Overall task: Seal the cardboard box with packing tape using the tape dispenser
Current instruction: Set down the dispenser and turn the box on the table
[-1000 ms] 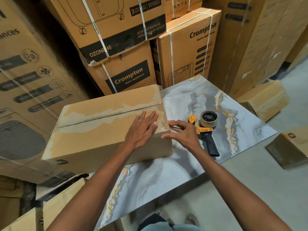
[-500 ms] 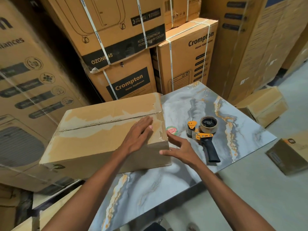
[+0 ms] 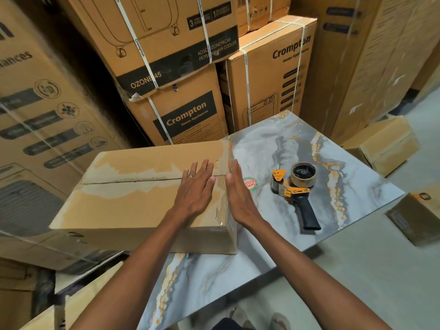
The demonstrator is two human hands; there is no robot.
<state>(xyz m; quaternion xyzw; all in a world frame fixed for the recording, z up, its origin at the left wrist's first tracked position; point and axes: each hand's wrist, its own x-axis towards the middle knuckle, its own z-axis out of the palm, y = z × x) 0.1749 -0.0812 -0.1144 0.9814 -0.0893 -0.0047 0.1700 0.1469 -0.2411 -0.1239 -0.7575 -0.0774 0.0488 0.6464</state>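
Hands, two, both unclenched: left hand (image 3: 198,184) flat atop cardboard box (image 3: 133,198); right hand (image 3: 238,194) edgewise against its 3 o'clock end. Tape dispenser (image 3: 295,189), one, ungrasped on table (image 3: 273,144), 3 o'clock of box.

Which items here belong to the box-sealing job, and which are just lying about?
Job: cardboard box on the marble-patterned table; tape dispenser lying beside it; left hand flat on the box top; right hand against its right end.

Lying about: round sticker; strapped Crompton cartons; small boxes on the floor.
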